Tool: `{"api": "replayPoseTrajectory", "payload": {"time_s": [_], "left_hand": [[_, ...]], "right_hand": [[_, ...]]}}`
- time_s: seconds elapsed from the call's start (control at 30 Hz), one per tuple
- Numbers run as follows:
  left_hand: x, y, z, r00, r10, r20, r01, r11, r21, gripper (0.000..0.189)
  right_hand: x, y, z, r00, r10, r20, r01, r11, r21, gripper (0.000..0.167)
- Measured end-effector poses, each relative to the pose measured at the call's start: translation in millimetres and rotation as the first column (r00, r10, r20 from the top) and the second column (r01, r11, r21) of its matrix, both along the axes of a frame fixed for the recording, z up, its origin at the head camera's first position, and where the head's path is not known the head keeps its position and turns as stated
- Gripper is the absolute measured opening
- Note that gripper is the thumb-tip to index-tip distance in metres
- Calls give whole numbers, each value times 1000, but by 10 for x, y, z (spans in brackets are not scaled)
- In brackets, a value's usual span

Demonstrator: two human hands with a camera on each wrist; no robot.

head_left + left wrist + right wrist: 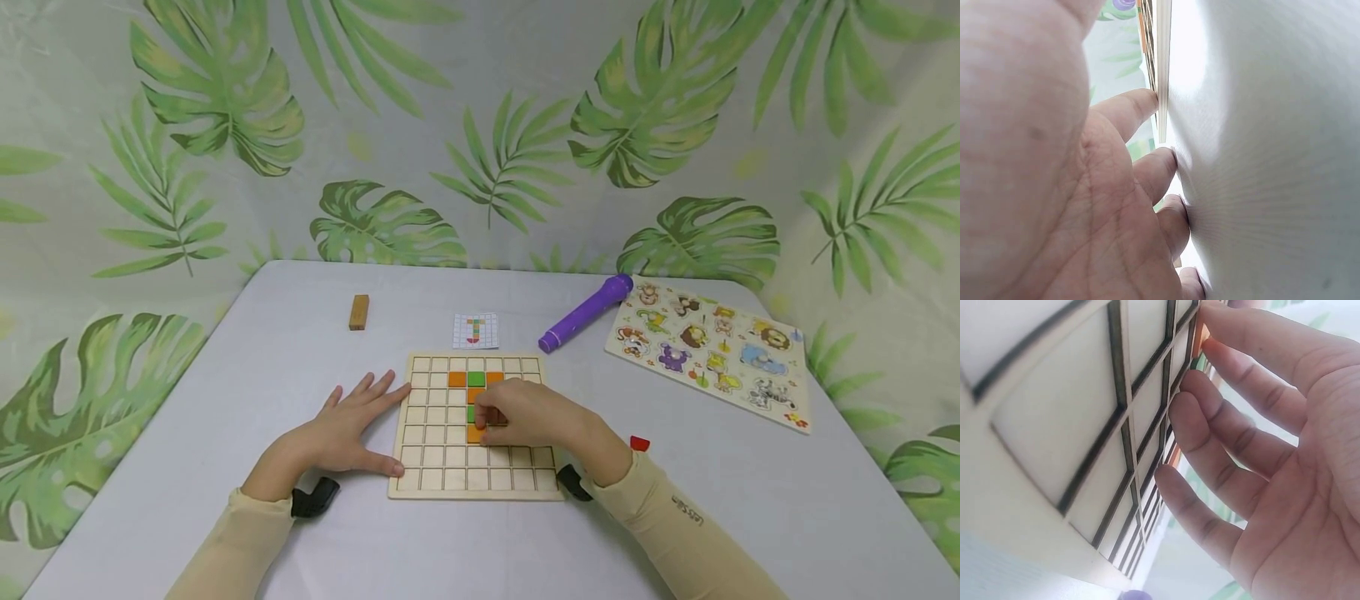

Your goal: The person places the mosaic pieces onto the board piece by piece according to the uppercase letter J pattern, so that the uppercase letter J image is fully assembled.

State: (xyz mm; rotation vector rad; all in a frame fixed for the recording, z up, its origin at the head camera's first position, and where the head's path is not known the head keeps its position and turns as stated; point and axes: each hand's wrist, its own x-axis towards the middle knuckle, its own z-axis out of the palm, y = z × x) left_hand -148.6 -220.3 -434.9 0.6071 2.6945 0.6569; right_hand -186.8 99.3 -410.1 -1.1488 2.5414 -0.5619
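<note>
One white table (pixel 420 550), leaf-print backdrop (pixel 525 50). I see a pale wooden grid board (pixel 433 457), left hand (pixel 347 430) touching, fingers spread, right hand (pixel 532 414) pinching an orange tile (pixel 473 434).

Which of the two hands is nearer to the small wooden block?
The left. The left hand rests at the grid board's left edge, on the block's near side; the right hand is over the board, farther off to the right.

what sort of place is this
Probably an indoor play or learning area, judging by the wooden grid board with coloured tiles, the animal puzzle and the purple microphone.
</note>
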Motion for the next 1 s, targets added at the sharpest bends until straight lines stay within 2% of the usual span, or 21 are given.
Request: {"api": "replayPoseTrajectory", "payload": {"time_s": [0.5, 0.77, 1.0], "left_hand": [[1, 11, 1, 1000, 2, 3, -2, 1000, -5, 120], [3, 9, 9, 1000, -1, -2, 1, 1000, -3, 120], [8, 13, 13, 1000, 0, 0, 0, 1000, 0, 120]], "right_hand": [[-11, 23, -30, 1000, 7, -6, -7, 1000, -25, 13], [2, 86, 57, 999, 5, 47, -3, 999, -33, 8], [22, 242, 171, 994, -60, 93, 63, 998, -24, 6]]}}
